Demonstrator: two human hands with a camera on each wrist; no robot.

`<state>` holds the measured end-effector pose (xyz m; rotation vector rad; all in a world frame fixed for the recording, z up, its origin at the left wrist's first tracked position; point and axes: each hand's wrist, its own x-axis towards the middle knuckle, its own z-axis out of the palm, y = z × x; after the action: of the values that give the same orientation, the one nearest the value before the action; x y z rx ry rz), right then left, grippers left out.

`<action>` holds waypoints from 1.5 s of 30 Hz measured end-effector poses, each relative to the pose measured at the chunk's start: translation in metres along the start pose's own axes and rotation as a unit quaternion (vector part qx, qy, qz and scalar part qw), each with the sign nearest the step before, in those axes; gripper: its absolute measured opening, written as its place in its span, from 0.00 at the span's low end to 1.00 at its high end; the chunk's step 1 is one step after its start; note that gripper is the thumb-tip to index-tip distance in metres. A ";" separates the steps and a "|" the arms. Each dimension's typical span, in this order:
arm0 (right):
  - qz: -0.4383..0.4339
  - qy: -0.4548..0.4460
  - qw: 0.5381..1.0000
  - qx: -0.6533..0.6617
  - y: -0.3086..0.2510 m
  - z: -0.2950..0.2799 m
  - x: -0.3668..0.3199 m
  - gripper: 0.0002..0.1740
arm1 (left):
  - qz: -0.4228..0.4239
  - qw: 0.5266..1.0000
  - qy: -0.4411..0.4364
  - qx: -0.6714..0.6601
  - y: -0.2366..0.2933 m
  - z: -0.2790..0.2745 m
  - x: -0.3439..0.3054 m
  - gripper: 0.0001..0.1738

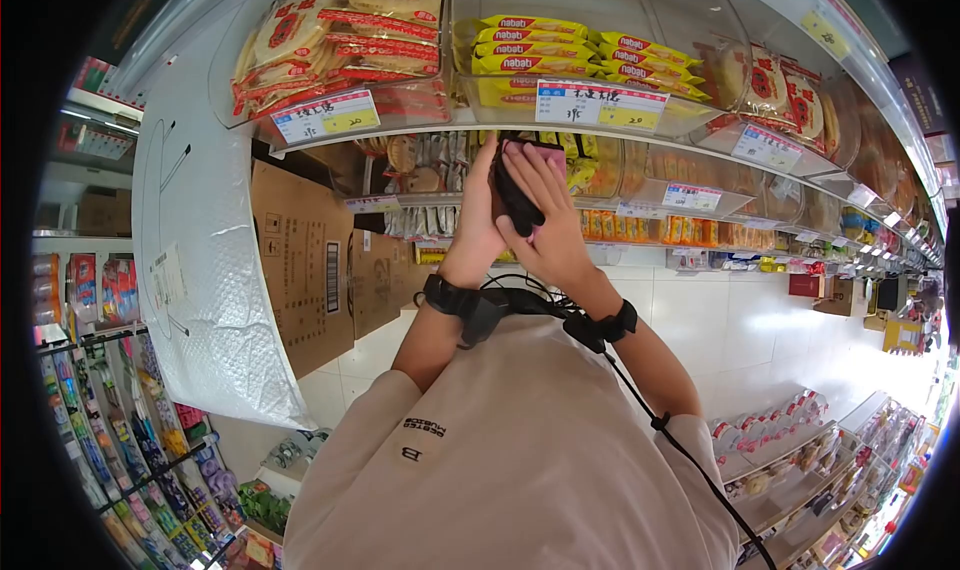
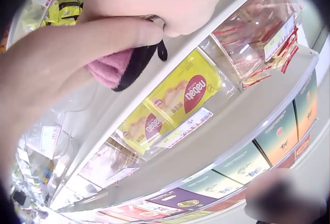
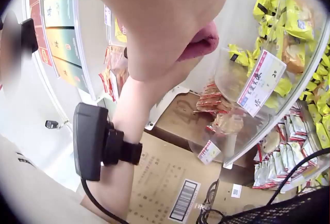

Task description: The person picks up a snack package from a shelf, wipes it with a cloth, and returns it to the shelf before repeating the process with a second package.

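A pink and black cloth [image 1: 520, 202] is sandwiched between the two hands, in front of the shelves. My left hand [image 1: 476, 232] is on its left side, fingers extended upward along it. Across its front lies my right hand [image 1: 552, 225], with nearly straight fingers pressing on it. In the left wrist view, the pink side of the cloth [image 2: 112, 69] shows below the left hand [image 2: 154, 0], with the right hand's thumb lying across. A pink fold of the cloth [image 3: 202, 42] sticks out beside the right hand [image 3: 165, 23] in the right wrist view.
Shelves hold yellow wafer packs [image 1: 530, 55], rice cracker bags [image 1: 300, 35] and a price card [image 1: 600, 105] just above the hands. Cardboard boxes [image 1: 300, 250] and a white wrapped panel [image 1: 200, 260] stand on the left. A black cable [image 1: 690, 460] runs down the right side.
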<state>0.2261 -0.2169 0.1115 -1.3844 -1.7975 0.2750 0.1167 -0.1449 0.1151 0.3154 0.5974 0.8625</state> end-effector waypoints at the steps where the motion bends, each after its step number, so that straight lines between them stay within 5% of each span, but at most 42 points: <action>1: -0.022 -0.033 0.999 0.002 0.000 -0.001 -0.002 0.38 | 0.008 1.000 0.017 -0.001 -0.004 -0.010 0.008 0.24; 4: -0.065 -0.116 0.991 0.015 0.007 -0.008 -0.015 0.36 | 0.043 0.999 -0.004 -0.011 0.000 -0.032 0.019 0.21; 7: 0.046 -0.023 0.967 0.249 0.030 -0.004 -0.018 0.30 | 0.078 0.996 0.034 0.025 -0.001 -0.030 0.017 0.20; 10: 0.285 0.039 0.836 0.467 0.050 -0.008 -0.016 0.25 | 0.118 0.990 0.030 0.077 -0.007 -0.019 0.011 0.21; 12: 0.349 0.050 0.715 0.604 0.054 -0.010 -0.012 0.25 | 0.145 0.973 0.029 0.179 -0.014 -0.017 0.012 0.23; 15: 0.271 0.025 0.823 0.498 0.028 -0.009 -0.012 0.23 | 0.179 0.940 0.053 0.284 -0.020 -0.020 0.017 0.27; 17: 0.255 0.055 0.836 0.482 0.031 -0.003 -0.011 0.24 | 0.218 0.922 0.092 0.306 -0.024 -0.011 0.011 0.28; 20: 0.280 0.041 0.896 0.342 0.041 -0.004 -0.016 0.26 | 0.219 0.915 0.036 0.336 -0.029 -0.028 0.014 0.30; 22: 0.265 0.011 0.949 0.169 0.041 -0.009 -0.017 0.30 | 0.121 0.969 -0.001 0.216 -0.030 -0.014 0.007 0.31; 25: 0.020 0.047 0.999 -0.009 0.010 -0.013 -0.006 0.38 | 0.031 0.990 -0.011 0.138 -0.024 0.000 -0.004 0.35; 26: 0.000 0.017 1.000 -0.008 0.010 -0.012 -0.009 0.35 | 0.010 0.991 -0.006 0.130 -0.022 0.003 -0.007 0.37; 32: 0.006 0.060 0.998 0.005 0.010 -0.009 0.001 0.27 | 0.051 0.985 0.019 0.164 -0.022 0.000 -0.006 0.32; 35: 0.092 0.088 0.985 0.119 0.020 -0.007 0.003 0.24 | 0.069 0.978 0.036 0.194 -0.026 0.001 -0.005 0.29; 37: 0.211 0.129 0.941 0.232 0.030 0.000 -0.004 0.18 | 0.057 0.971 0.051 0.228 -0.026 -0.003 -0.005 0.29; 39: 0.324 0.110 0.846 0.409 0.037 -0.007 -0.006 0.18 | 0.055 0.977 0.052 0.201 -0.025 0.000 -0.008 0.28; 42: 0.453 0.122 0.772 0.428 0.016 -0.022 -0.008 0.18 | 0.066 0.982 0.040 0.172 -0.023 -0.001 -0.006 0.26; 45: 0.497 0.053 0.747 0.438 0.025 -0.024 -0.020 0.15 | 0.079 0.974 0.026 0.209 -0.024 -0.013 0.001 0.26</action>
<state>0.2619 -0.2327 0.1018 -1.4087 -0.4555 1.3630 0.1243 -0.1588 0.0924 0.7328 0.8116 0.8955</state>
